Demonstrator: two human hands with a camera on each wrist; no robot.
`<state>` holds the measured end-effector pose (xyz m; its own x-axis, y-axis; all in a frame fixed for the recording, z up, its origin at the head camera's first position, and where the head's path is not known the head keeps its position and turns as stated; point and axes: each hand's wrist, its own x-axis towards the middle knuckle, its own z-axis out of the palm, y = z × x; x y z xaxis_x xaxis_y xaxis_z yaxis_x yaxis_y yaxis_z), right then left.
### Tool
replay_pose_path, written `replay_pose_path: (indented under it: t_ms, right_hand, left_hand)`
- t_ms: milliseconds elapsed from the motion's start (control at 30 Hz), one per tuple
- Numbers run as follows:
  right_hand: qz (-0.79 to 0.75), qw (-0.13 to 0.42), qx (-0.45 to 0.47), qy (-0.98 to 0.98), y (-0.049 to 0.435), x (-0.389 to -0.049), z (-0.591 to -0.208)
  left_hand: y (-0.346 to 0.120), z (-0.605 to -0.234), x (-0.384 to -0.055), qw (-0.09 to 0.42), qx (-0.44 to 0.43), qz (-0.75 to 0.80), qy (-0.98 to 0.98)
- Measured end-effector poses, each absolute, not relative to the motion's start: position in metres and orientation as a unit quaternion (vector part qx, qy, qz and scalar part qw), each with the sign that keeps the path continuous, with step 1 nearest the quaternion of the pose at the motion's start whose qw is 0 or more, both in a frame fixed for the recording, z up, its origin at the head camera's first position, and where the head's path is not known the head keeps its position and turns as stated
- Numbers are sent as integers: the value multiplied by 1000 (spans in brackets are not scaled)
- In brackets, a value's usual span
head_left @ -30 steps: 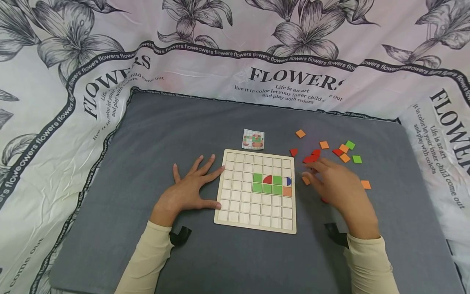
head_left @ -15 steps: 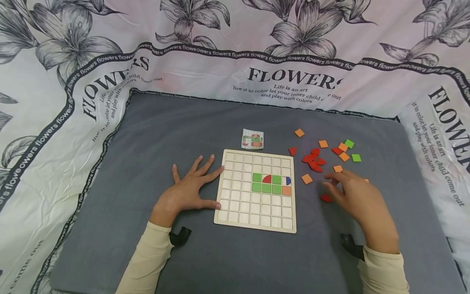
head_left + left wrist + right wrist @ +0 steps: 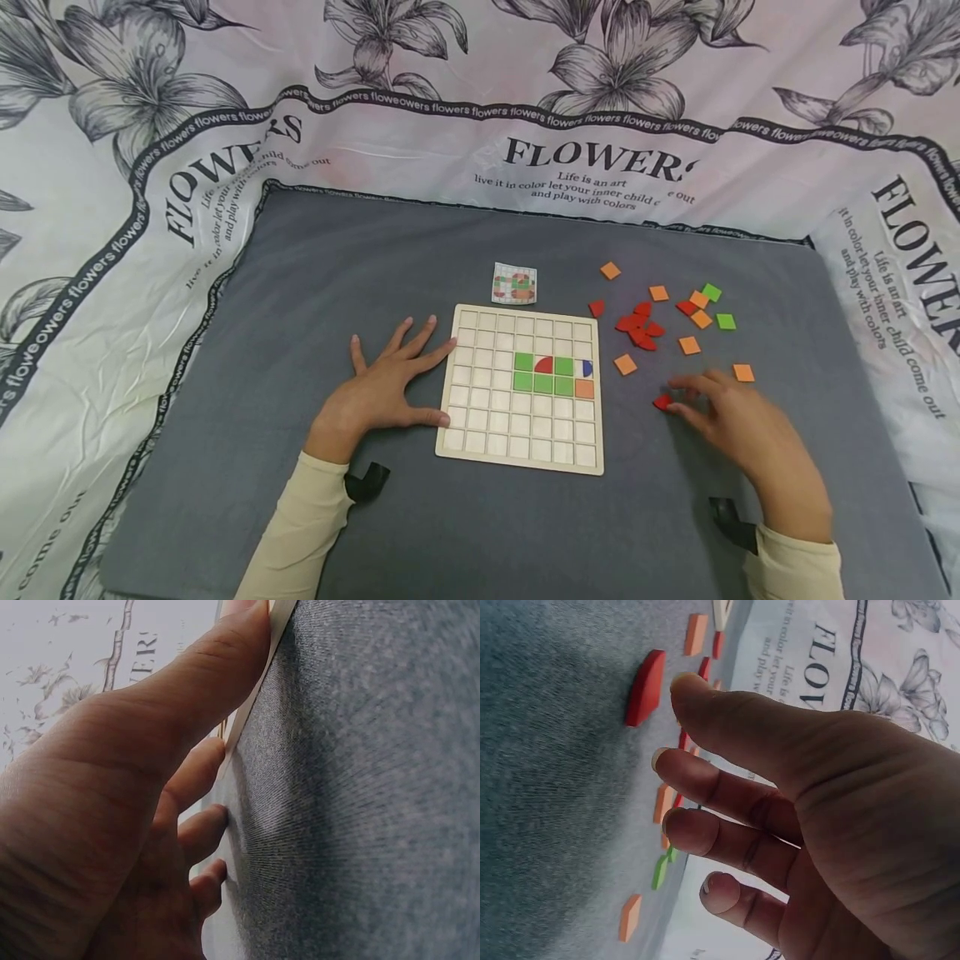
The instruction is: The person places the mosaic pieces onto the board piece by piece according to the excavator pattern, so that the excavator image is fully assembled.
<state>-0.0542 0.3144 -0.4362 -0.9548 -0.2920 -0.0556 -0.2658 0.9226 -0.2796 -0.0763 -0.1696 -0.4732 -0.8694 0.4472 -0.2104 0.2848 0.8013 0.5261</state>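
A wooden grid board (image 3: pixel 480 417) lies on the grey table, with green squares (image 3: pixel 543 383), a red quarter-round tile (image 3: pixel 544 365), an orange square and a blue half-round in its cells. My left hand (image 3: pixel 375 392) is spread at the board's left edge, thumb and index fingertip touching it; the left wrist view shows the thumb (image 3: pixel 225 656) against the rim. To the right of the board, my right hand (image 3: pixel 738 417) is over the table, thumb and index finger beside a loose red quarter-round tile (image 3: pixel 662 402). In the right wrist view this red tile (image 3: pixel 646 688) lies just apart from the thumb.
Behind the board lies a small pattern card (image 3: pixel 514 283). Right of the board are a cluster of red tiles (image 3: pixel 640 328), scattered orange squares (image 3: pixel 625 364) and green squares (image 3: pixel 725 322). A flower-printed cloth (image 3: pixel 420 142) surrounds the table.
My right hand has moved right and toward me, from the red cluster to the lone red quarter-round tile. My left hand stays at the board's edge.
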Motion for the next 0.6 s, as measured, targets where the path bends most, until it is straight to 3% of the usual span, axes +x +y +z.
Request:
replay_pose_path:
  t_ms: [600]
  right_hand:
    - [-151, 62, -135, 977, 310, -54, -446]
  left_hand:
    - [-168, -473, -76, 167, 192, 238, 937]
